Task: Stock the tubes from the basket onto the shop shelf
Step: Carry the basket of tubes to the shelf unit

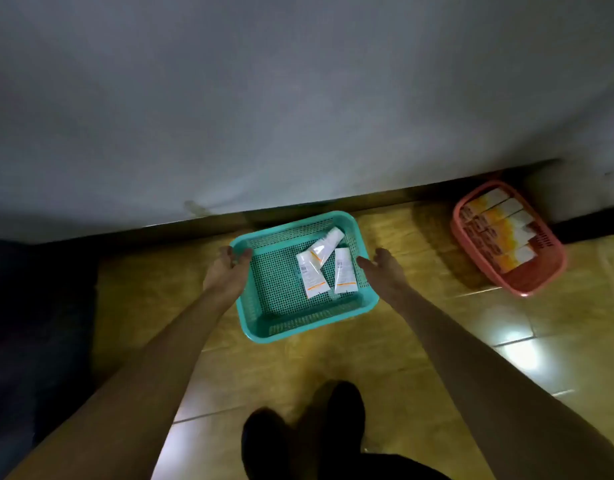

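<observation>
A teal mesh basket (298,332) sits on the tiled floor close to the wall. Three white tubes with orange bands lie in its right half: one on the left (310,275), one slanted over it at the back (326,244), and one on the right (344,271). My left hand (227,271) is at the basket's left rim, palm turned inward, fingers apart at the edge. My right hand (385,271) is at the right rim, fingers spread. Neither hand holds a tube. No shelf is in view.
A pink basket (540,282) packed with several white-and-orange boxes (499,230) stands on the floor at the right, against the grey wall (298,116). A dark mass (39,323) fills the left side. My dark shoes (343,410) are just behind the teal basket.
</observation>
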The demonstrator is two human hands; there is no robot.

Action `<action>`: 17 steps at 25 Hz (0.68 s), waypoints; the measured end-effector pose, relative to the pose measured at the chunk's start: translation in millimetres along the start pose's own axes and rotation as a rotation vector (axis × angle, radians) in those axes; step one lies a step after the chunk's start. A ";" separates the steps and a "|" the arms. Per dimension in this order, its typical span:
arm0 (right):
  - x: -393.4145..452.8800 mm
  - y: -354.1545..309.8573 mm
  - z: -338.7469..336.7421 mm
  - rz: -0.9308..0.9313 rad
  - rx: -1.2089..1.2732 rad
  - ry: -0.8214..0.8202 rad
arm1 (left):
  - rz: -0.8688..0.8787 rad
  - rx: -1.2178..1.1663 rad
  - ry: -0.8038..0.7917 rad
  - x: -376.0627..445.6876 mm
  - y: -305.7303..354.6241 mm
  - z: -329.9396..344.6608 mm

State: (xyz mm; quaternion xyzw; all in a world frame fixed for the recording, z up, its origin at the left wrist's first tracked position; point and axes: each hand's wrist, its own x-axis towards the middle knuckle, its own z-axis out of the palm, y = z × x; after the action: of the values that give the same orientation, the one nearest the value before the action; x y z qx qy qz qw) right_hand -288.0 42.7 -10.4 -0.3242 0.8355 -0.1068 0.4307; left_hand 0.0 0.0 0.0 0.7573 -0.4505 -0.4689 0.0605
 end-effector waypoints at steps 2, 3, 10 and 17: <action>26.7 7.2 19.7 -0.014 -0.013 0.003 | -0.049 -0.082 0.025 25.3 -23.2 14.8; 44.2 13.5 30.6 -0.004 -0.005 0.001 | -0.090 -0.131 0.037 42.1 -38.9 23.8; 133.3 58.7 84.3 0.015 -0.075 0.027 | -0.145 -0.102 0.080 117.9 -107.3 88.3; 155.1 75.8 102.7 -0.031 -0.150 0.040 | -0.191 -0.092 0.074 135.2 -119.2 111.3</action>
State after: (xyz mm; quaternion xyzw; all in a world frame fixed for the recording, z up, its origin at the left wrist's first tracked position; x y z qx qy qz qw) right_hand -306.0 12.8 -208.2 -0.3661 0.8444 -0.0569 0.3869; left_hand 10.3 6.8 -211.5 0.8101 -0.3518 -0.4642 0.0667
